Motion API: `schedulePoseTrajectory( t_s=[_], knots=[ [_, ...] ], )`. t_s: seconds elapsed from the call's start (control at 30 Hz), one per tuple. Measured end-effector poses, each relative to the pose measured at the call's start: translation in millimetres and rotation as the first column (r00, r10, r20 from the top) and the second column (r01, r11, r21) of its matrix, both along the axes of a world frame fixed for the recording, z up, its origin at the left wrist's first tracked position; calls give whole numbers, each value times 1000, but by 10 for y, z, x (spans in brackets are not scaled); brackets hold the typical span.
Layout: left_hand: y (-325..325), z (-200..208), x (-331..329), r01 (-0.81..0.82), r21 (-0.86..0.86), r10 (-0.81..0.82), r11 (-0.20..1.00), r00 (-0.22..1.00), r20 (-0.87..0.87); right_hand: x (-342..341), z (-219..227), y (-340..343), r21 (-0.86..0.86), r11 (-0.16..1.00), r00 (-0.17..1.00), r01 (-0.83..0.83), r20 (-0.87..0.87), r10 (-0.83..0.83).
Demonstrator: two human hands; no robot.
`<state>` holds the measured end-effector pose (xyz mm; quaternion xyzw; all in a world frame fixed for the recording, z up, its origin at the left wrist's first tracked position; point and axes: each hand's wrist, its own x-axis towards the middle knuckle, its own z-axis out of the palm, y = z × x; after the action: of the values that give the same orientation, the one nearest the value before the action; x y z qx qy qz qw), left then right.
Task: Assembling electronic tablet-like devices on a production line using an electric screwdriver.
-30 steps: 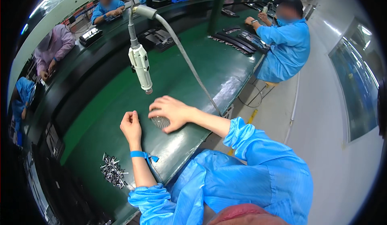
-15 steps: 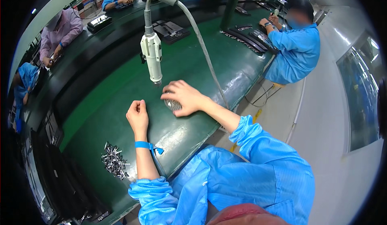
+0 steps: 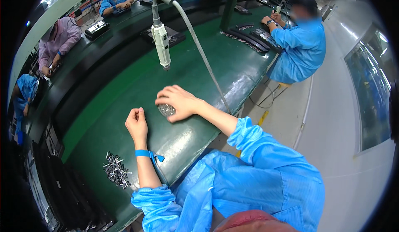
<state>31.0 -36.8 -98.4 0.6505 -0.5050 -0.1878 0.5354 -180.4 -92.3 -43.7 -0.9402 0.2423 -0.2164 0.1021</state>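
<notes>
1. Head view: a heap of black-and-silver fasteners (image 3: 117,170) is lying on the green worktop (image 3: 137,90), well below and left of the hanging power screwdriver (image 3: 161,47). Neither hand is touching it. The left sleeve is passing near, so a careless sweep could be scattering loose pieces; lifting the forearm clear would be safer.

2. The left hand (image 3: 137,124) is showing below and left of the screwdriver, its fingers curling inward. The grip is looking narrow, but I cannot tell whether the fingertips are meeting or pinching anything small. A blue wrist strap (image 3: 143,153) is circling its wrist, lower still beneath the screwdriver; keeping its cord slack and out of the way seems wise.

3. A round dish-like object (image 3: 166,109), grey and speckled, is sitting below the screwdriver's tip, partly hidden by fingers; its contents are not reading clearly.

4. The right hand (image 3: 180,103) is arching over that object, below and slightly right of the screwdriver, its thumb and fingers spreading fairly wide and holding it round the edge. Spreading pressure evenly and keeping it level would probably be serving best; the fingers are blurring, so a smooth pace should be helping.

5. Compared with half a second ago, the left hand is appearing closer to the dish-like object, and that object is lying more directly under the screwdriver, with a bigger gap between them.
</notes>
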Motion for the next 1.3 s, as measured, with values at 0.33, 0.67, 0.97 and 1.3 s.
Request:
schedulePoseTrajectory(
  t_s=[0.33,0.67,0.97,1.3],
  knots=[
    [-3,77,-34,-1,-21,1,1000,1000,-27,52,0,31,-24,999,999,26,44,-25],
    [63,93,-68,-32,-16,32,999,998,-48,46,55,156,-26,995,994,-100,-42,99],
    [-10,281,-158,-31,-17,30,999,999,-33,-64,110,56,-26,996,996,-85,-25,84],
    [6,267,-134,-63,4,63,998,987,-150,25,25,62,-11,998,998,55,-25,-55]
  ],
)
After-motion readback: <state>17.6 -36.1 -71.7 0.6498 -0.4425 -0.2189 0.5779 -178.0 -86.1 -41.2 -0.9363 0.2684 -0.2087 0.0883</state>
